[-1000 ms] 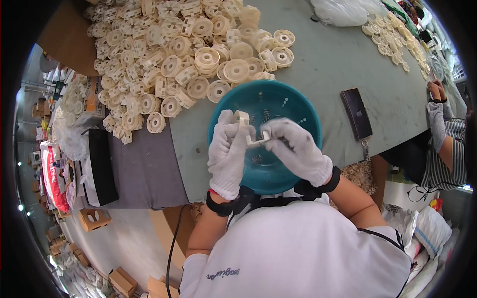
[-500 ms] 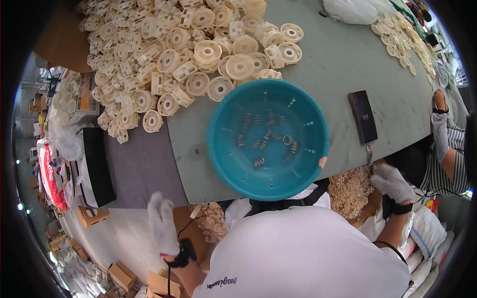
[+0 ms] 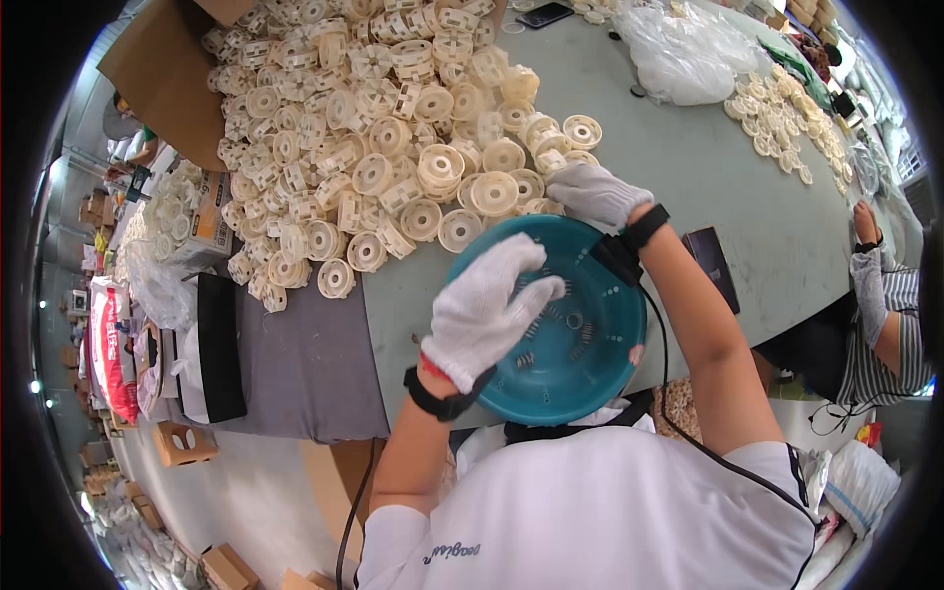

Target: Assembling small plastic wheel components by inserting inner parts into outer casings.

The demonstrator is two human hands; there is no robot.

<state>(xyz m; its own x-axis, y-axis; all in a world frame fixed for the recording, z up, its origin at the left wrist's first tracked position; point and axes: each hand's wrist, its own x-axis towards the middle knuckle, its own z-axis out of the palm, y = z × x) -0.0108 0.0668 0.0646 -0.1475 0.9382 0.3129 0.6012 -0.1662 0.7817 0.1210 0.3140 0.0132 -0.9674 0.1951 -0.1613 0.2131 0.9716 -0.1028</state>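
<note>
My left hand [image 3: 490,307], in a white knit glove, hangs over the left side of a teal plastic basin [image 3: 612,379]. Its thumb stands apart from the fingers, and nothing shows in it. Beyond the basin's far rim, my gloved right hand [image 3: 598,194] reaches to the near edge of a heap of cream plastic wheel-shaped parts [image 3: 374,172]. Its fingers are stretched out over the nearest parts; the fingertips are partly hidden. Several small metal coil springs [image 3: 582,340] and a small ring [image 3: 574,321] lie on the basin's floor, partly covered by my left hand.
A dark phone [image 3: 712,267] lies right of the basin, by my right forearm. Clear plastic bags [image 3: 683,51] and flat cream rings [image 3: 787,123] are farther back. Another person's striped sleeve [image 3: 900,320] is at the right edge. A cable runs from my right wrist strap.
Both hands have come up from beside my body: the left over the basin, the right to the heap's edge. The view has shifted, showing more of the table's far side.
</note>
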